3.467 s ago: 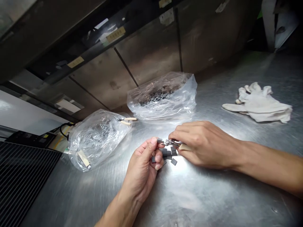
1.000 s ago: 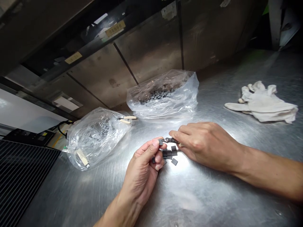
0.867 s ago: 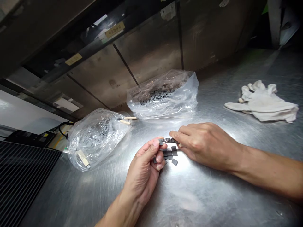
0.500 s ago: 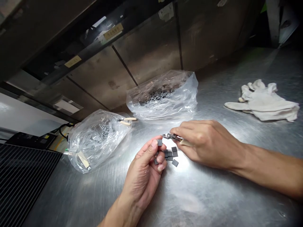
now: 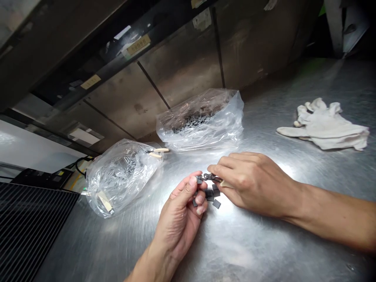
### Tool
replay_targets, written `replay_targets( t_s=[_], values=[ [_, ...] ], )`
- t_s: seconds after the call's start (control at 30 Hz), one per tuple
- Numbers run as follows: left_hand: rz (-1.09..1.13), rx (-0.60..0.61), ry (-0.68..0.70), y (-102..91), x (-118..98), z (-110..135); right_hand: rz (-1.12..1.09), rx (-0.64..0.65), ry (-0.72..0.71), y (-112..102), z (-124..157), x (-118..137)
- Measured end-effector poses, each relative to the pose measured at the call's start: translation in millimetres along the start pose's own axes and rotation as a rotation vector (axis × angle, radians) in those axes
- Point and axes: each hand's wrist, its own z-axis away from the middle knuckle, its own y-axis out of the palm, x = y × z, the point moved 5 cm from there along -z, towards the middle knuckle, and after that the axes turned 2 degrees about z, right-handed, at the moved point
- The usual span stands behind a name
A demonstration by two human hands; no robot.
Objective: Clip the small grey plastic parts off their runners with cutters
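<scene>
Left hand (image 5: 176, 221) pinches a dark chip (image 5: 199, 179) at thumb and fingertip; right hand (image 5: 252, 184) grips small pliers (image 5: 210, 177), apparently closer against it than a moment ago.

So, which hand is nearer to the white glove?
Right. The right hand lies on the table below and left of the glove; the left hand is farther away, on the right hand's other side.

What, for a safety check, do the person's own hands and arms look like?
The left hand and right hand are bare, with no gloves, rings or watch visible. The left forearm and right forearm are bare too, with no sleeves in view.
</scene>
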Motion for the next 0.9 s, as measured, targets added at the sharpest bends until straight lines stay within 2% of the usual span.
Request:
replay_targets(
  t_s=[0.27,0.67,0.9],
  values=[
    [0.012,-0.005,0.002,-1.5,0.6,-0.7,0.065,-0.025,-0.029,-2.2,0.4,3.0],
    [-0.005,-0.01,0.012,-1.8,-0.7,0.3,-0.035,0.088,0.044,2.8,0.7,0.2],
    [-0.011,-0.012,0.015,-2.8,-0.2,-2.1,-0.033,0.102,0.055,5.2,0.7,-0.4]
  ],
)
